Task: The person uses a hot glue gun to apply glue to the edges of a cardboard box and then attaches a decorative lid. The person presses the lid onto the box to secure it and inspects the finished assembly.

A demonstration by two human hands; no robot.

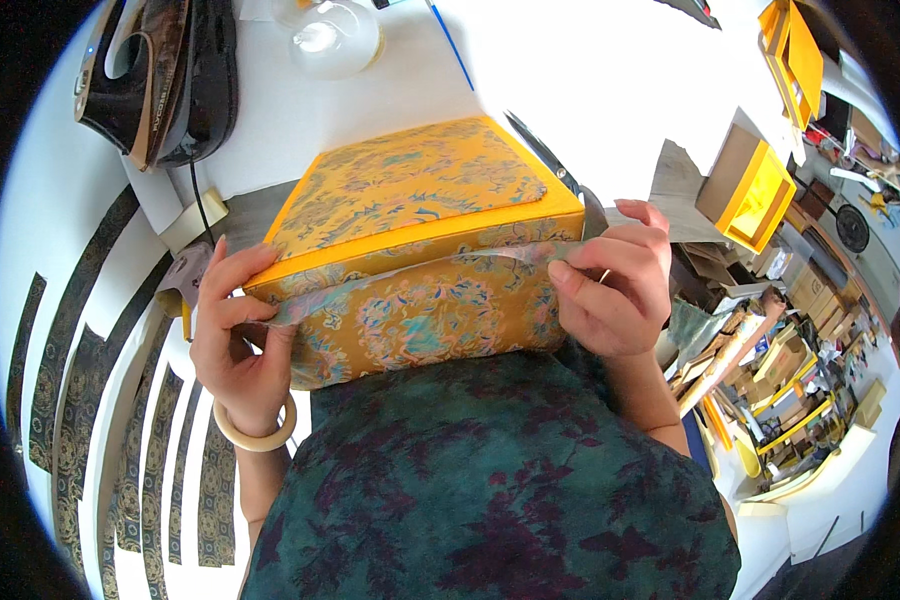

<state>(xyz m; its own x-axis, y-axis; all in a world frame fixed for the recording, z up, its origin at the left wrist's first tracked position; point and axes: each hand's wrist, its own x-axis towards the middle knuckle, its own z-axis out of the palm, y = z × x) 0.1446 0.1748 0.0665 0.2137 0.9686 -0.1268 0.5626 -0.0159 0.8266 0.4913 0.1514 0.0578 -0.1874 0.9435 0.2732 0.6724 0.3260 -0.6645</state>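
A yellow box covered in patterned brocade stands at the near edge of the table. Along its near side hangs a flap of golden brocade with blue and pink motifs. My left hand, a pale bangle on its wrist, pinches the flap's upper left edge between thumb and fingers, close to the box's left corner. My right hand pinches the same edge at the right, near the other corner. The flap is stretched between both hands, and its lower part rests against my dark green patterned clothing.
An iron with its cord stands at the back left. Behind the box are a rounded translucent bottle, a thin blue stick and scissors. Dark patterned strips hang at left. Yellow open boxes and cluttered shelves lie right.
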